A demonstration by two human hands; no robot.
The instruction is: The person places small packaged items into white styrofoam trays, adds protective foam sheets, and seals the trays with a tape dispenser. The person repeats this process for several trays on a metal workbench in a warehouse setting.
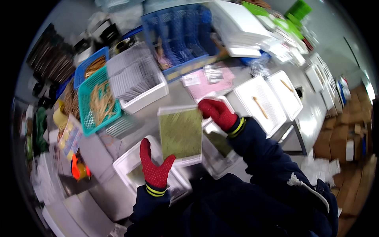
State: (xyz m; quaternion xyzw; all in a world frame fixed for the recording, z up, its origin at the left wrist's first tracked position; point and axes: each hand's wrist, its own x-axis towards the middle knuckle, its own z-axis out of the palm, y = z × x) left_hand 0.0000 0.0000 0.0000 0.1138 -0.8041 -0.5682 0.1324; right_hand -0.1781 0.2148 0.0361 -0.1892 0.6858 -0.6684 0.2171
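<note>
My right hand (219,113), in a red knitted glove, pinches the upper right edge of a flat green sheet in a clear packet with pale borders (181,134). The packet hangs in front of me, slightly blurred. Just off its lower left corner, my left hand (156,168) in a matching glove is open, thumb and fingers apart, holding nothing. Below that hand lies a white tray (122,168) with something greenish inside, partly covered by the hand. Another tray (216,172) to the right of the packet contains a similar green sheet (218,143).
Beyond stand a white bin (146,96) of grey packets, a teal basket (85,112) of tan strips, and a blue crate (177,73). White trays (252,94) with brown sticks lie at right, near a pink sheet (227,75). An orange tape dispenser (80,168) sits at left.
</note>
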